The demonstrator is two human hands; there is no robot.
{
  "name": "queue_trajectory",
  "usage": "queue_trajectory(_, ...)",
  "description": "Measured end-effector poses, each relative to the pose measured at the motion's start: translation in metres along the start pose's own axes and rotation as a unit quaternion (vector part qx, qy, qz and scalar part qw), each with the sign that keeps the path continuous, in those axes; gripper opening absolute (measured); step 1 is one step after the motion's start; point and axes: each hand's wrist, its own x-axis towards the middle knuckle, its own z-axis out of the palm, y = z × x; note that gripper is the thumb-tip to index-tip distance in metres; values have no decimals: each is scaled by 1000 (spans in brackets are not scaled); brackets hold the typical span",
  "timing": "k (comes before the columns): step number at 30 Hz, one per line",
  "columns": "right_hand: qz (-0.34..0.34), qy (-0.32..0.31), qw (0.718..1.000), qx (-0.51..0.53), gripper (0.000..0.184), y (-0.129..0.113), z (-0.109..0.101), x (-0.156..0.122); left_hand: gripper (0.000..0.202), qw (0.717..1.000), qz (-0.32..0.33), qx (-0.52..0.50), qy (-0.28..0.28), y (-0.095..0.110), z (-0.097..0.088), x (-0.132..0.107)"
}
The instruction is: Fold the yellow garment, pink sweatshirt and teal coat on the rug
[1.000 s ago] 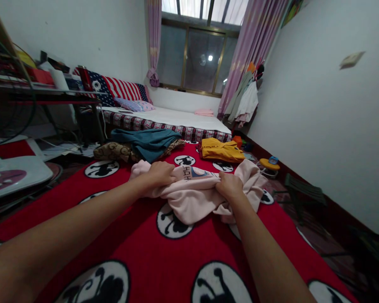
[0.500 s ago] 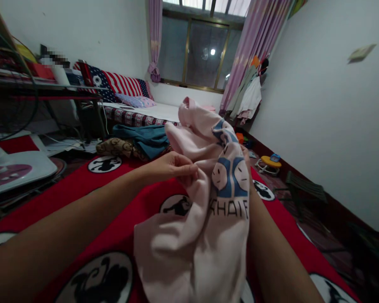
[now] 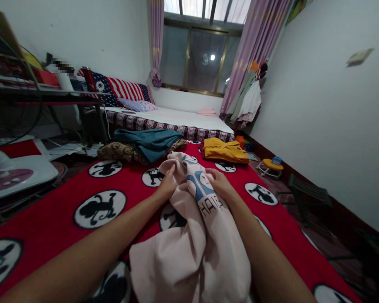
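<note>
A pale pink printed top [image 3: 189, 244] hangs crumpled in front of me, its lower part spread toward me over the red blanket [image 3: 139, 198]. Blue face shapes and black letters show on its right side. My left hand [image 3: 169, 182] pinches the fabric at the upper left of the bunched part. On the other edge, beside the blue print, my right hand [image 3: 220, 183] grips the cloth with its fingers partly hidden behind it. Whether the top's far end touches the blanket, I cannot tell.
Beyond the top lie a teal garment [image 3: 151, 141] over a brown patterned cloth [image 3: 123, 151] and a folded yellow garment [image 3: 225, 150]. A bed [image 3: 177, 115] stands under the window. Cluttered desk [image 3: 60, 92] at left; yellow stool [image 3: 272, 164] and dark folding chair [image 3: 308, 191] at right.
Both hands have lowered the pink top from a raised position toward the blanket. The yellow garment behind it now shows, and my right hand has come into view.
</note>
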Motion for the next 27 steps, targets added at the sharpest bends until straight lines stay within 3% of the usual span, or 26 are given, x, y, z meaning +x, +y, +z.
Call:
queue_trajectory(3, -12, 1, 999, 32, 39, -5, 12, -5, 79, 1000, 3, -15, 19, -3, 0, -3)
queue_trajectory(5, -22, 45, 997, 64, 35, -8, 6, -5, 72, 999, -5, -47, 25, -2, -3, -4)
queue_trajectory(8, -54, 232, 967, 86, 30, -7, -24, 0, 55, 996, -27, -82, -1, 6, -22, 3)
queue_trajectory(10, -79, 390, 914, 73, 30, 1, -52, 4, 47, 994, -30, -91, 55, 15, -46, 14)
queue_trajectory(11, -86, 449, 887, 66, 29, 7, -64, 5, 46, 989, -27, -92, 117, 19, -60, 20)
queue_trajectory(13, -76, 504, 859, 42, 27, 21, -84, 6, 40, 968, -25, -73, 240, 22, -86, 32)
queue_trajectory(14, -57, 503, 862, 19, 25, 28, -90, 5, 38, 958, -28, -61, 280, 21, -96, 36)
queue_trajectory(16, -7, 484, 874, -49, 22, 38, -95, 2, 35, 951, -43, -39, 304, 12, -107, 38)
queue_trajectory(18, 16, 483, 867, -121, 24, 39, -93, -3, 27, 957, -63, -22, 282, -2, -108, 34)
queue_trajectory(20, -10, 488, 862, -138, 27, 29, -88, -8, 15, 971, -84, 7, 224, -14, -101, 28)
queue_trajectory(21, -34, 473, 873, -119, 26, 20, -84, -11, 11, 977, -93, 28, 190, -18, -96, 25)
queue_trajectory(23, -78, 375, 923, -48, 23, -6, -73, -19, 13, 986, -96, 56, 122, -19, -84, 21)
queue_trajectory(25, -105, 209, 972, 7, 30, -38, -55, -32, 24, 996, -65, 29, 60, -12, -72, 20)
queue_trajectory(27, -123, 45, 991, -12, 42, -68, -31, -48, 36, 999, -10, -45, 11, -2, -61, 19)
